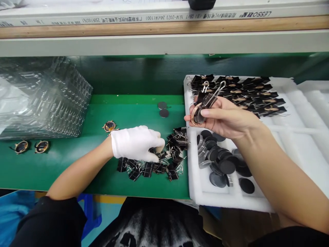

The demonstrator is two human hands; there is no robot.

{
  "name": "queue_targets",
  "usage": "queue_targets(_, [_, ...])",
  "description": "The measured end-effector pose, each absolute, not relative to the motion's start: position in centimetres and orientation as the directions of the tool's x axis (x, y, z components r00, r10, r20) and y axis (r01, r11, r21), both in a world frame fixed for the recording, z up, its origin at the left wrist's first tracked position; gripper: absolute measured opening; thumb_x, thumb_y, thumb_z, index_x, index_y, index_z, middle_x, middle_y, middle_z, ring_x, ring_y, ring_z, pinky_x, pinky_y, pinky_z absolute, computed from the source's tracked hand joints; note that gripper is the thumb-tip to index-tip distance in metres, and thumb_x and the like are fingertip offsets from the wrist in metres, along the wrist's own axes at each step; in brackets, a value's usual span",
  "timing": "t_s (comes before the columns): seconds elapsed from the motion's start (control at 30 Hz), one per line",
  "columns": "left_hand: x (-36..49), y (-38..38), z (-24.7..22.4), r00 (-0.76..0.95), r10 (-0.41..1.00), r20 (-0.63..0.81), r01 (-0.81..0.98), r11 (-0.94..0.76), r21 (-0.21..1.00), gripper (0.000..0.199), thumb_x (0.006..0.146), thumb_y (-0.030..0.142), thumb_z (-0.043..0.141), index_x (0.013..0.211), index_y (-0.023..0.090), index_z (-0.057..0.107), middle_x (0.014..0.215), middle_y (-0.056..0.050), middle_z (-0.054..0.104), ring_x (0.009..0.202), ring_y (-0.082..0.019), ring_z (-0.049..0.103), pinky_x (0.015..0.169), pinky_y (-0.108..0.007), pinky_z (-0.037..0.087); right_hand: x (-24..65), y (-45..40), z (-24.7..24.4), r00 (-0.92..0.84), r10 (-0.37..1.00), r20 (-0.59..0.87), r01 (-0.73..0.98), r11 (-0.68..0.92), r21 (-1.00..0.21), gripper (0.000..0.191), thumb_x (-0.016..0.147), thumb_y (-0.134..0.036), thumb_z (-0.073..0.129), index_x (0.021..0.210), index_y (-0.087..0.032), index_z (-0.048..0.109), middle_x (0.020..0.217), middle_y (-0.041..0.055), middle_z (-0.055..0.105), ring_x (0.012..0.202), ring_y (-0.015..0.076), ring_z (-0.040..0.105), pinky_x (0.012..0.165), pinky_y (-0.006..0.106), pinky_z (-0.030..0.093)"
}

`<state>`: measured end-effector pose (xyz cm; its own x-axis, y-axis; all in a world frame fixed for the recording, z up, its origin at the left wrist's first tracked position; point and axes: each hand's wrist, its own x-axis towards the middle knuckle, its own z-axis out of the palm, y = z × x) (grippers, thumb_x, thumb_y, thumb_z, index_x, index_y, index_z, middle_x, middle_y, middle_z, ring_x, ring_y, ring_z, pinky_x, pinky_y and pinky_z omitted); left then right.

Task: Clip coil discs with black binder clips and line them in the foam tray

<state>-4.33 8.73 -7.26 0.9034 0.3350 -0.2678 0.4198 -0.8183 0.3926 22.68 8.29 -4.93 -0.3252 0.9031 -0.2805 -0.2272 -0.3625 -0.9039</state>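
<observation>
My right hand [221,116], bare, grips a gold-rimmed watch case [193,115] above the corner of the white foam tray. A dark round disc [199,116] lies against the case under my thumb. Black binder clips [207,98] with silver handles are clamped at its upper edge. My left hand [137,142], in a white glove, is down at a loose pile of black binder clips [147,169] on the green table. Thumb and fingertips close around one clip there, partly hidden by the glove.
The white foam tray [194,185] holds loose dark discs [227,167] and rows of clipped watch cases [239,91]. Two discs [163,113] lie on the green table [102,175]. Several watch cases [41,146] sit at left, near stacked clear plastic trays [51,103]. A shelf edge [154,44] spans the back.
</observation>
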Motion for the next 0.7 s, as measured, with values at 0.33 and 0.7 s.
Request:
queue_targets(0.33, [-4.7,10.1,-7.3,0.924,0.311,-0.222,0.381,-0.691,0.615,0.024,0.095,0.038,0.065,0.079,0.021,0.065,0.076,0.002,0.062,0.065,-0.011,0.053,0.07,-0.026,0.038,22.9,8.2,-5.0,-0.342,0.902,-0.262,-0.246,-0.355,-0.902,0.034,0.064,-0.024,0.096,0.088,-0.021,0.073,0.081,-0.0014,0.076,0.071,0.0118,0.07,0.066,0.023,0.056])
queue_targets(0.7, [-5.0,11.4,-5.5,0.696,0.666,-0.267,0.54,-0.242,0.806,0.035,0.098,0.047,0.055,0.076,0.02,0.061,0.064,0.004,0.062,0.057,-0.009,0.055,0.058,-0.022,0.044,23.3,7.9,-5.7,-0.609,0.762,-0.218,0.041,-0.245,-0.969,0.028,0.067,-0.028,0.093,0.092,-0.021,0.082,0.098,0.008,0.08,0.079,0.0225,0.077,0.07,0.032,0.064])
